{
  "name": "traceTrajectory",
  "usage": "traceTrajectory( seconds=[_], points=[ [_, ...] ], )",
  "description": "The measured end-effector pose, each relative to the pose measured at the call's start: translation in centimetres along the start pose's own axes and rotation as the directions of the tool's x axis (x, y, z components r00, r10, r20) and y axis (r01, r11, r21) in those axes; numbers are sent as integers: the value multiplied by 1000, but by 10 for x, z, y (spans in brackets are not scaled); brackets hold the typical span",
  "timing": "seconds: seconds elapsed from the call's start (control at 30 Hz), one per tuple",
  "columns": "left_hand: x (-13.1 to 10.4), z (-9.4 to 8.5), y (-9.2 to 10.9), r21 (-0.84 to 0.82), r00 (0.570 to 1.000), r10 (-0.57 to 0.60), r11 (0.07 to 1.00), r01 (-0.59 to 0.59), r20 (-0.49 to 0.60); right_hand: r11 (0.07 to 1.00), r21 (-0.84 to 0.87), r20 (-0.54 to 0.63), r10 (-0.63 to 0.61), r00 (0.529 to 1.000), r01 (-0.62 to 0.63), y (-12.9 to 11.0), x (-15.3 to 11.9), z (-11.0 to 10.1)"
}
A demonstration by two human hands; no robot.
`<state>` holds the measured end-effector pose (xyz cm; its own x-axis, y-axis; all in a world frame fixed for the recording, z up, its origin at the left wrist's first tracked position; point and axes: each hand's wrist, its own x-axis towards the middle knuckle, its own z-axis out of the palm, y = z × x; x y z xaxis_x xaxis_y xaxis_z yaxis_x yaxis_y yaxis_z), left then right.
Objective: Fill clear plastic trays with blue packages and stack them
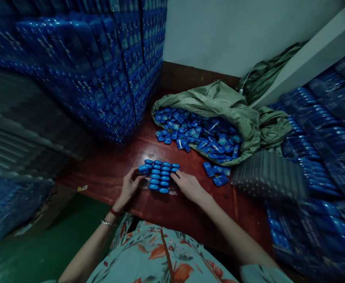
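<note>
Small blue rounded packs [159, 177] stand on end in neat rows in front of me, in what looks like a clear plastic tray [173, 190]. My left hand [129, 184] pinches a blue pack [144, 168] at the left side of the rows. At the right side, my right hand [187, 185] has its fingertips against another blue pack [175, 168] at the edge of the rows. Its thumb and part of its grip are hidden. What exactly the packs contain is too small to tell.
A green sack [216, 96] lies open behind, spilling loose blue packs [196, 133] onto the red-brown table [107, 169]. Several loose packs [220, 180] lie near a stack of clear trays [268, 175]. Tall wrapped stacks [101, 70] rise at left, more [314, 157] at right.
</note>
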<state>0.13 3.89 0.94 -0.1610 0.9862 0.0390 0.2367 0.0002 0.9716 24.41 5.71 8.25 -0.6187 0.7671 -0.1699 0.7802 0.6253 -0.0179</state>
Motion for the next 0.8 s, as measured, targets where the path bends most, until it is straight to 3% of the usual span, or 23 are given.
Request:
traceTrajectory(
  seconds=[0.13, 0.27, 0.37, 0.43, 0.53, 0.63, 0.7, 0.8],
  points=[
    [7, -1, -5, 175, 976, 167, 966, -191, 142, 995, 6, -133, 102, 986, -102, -1, -10, 16],
    [17, -11, -9, 241, 912, 262, 907, -344, 316, 987, 63, -301, 159, 940, -147, -9, -7, 8],
    [24, -15, -12, 257, 888, 293, 883, -394, 355, 989, 144, -376, 85, 923, -33, -21, 12, -6],
    [29, -14, -15, 265, 881, 301, 873, -408, 366, 986, 152, -362, -9, 932, 68, -32, 34, -13],
    [31, -9, -20, 311, 887, 306, 855, -416, 345, 990, 78, -271, -91, 958, 116, -45, 69, -16],
    [23, 1, -23, 404, 939, 286, 849, -341, 191, 994, 29, -181, -101, 978, 108, -51, 90, -19],
    [12, 9, -24, 442, 972, 217, 866, -234, 89, 997, 47, -140, -56, 989, 63, -53, 93, -22],
    [-7, 24, -21, 407, 993, 107, 906, -122, 59, 996, 74, -86, 64, 994, -58, -57, 88, -27]
  ],
)
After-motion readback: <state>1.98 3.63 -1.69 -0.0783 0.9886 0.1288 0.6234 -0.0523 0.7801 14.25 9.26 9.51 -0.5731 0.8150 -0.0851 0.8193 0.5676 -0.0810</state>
